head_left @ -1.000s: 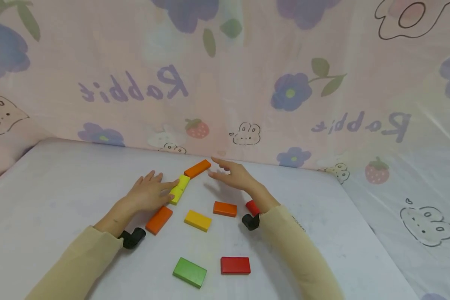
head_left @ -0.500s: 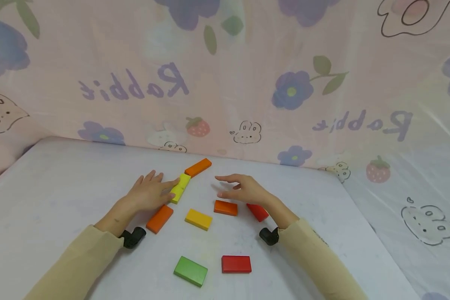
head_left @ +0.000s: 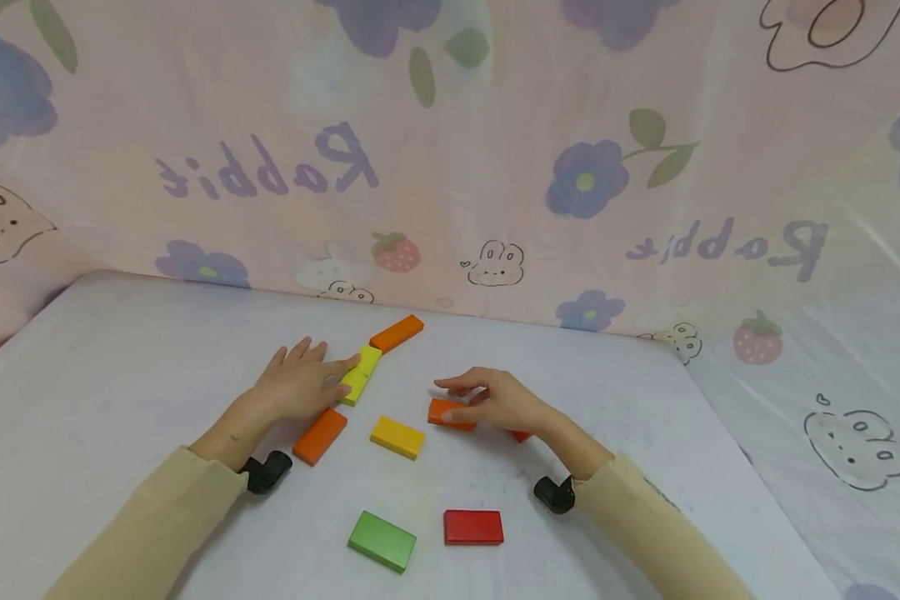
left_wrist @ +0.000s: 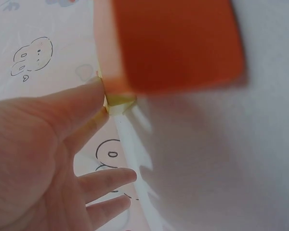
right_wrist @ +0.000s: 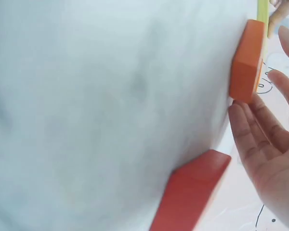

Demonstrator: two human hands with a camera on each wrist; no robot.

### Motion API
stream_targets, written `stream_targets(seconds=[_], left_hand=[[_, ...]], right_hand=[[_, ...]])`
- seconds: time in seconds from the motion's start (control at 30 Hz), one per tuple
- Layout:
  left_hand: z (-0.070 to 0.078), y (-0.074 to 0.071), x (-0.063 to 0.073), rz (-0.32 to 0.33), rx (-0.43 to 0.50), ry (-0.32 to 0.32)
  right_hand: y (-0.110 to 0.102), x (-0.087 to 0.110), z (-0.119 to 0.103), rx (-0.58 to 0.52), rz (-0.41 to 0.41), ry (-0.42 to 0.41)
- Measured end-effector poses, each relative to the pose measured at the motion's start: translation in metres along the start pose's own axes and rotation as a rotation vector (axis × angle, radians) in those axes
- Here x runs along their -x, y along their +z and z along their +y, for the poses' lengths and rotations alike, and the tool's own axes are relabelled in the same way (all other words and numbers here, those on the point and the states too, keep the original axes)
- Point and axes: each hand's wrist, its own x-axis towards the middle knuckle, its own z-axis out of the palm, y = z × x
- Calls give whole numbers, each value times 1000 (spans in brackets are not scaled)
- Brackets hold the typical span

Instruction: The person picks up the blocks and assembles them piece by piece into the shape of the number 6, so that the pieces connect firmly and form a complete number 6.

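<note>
In the head view my left hand (head_left: 292, 382) reaches over the table with straight, spread fingers. Its thumb and index fingertips touch the bright yellow block (head_left: 366, 373); the left wrist view shows only a small part of that yellow block (left_wrist: 121, 103). An orange block (head_left: 319, 436) lies near the left wrist, looming large in that wrist's view. My right hand (head_left: 501, 402) hovers at another orange block (head_left: 438, 410), thumb in front and index finger beyond it, fingers loosely bent. In the right wrist view fingertips are close to this orange block (right_wrist: 246, 62); contact is unclear.
A third orange block (head_left: 397, 333) lies at the far end of the yellow one. A darker yellow block (head_left: 397, 437) lies mid-table. Nearer are a green block (head_left: 382, 542) and a red block (head_left: 473, 527). Another red block (head_left: 521, 435) is mostly hidden behind the right hand.
My right hand has moved from beside the far orange block toward me, down to the middle orange block, now partly covering it. The left hand stays at the yellow block.
</note>
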Motion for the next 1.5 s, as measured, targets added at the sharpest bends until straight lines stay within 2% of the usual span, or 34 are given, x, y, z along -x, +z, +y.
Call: stream_targets(seconds=[0.47,0.67,1.07,1.5], left_hand=[[-1,0,0,0,3,1],[0,-2,1,-2,8,3],[0,-1,-1,-5,-9,0],[0,1,-1,-4,2,-18]], right_hand=[[5,6,1,82,32,-78],[5,3,1,105,27,-70],[11,-13,-2,87,-8,-33],[18,-37,-18,56,-45,-94]])
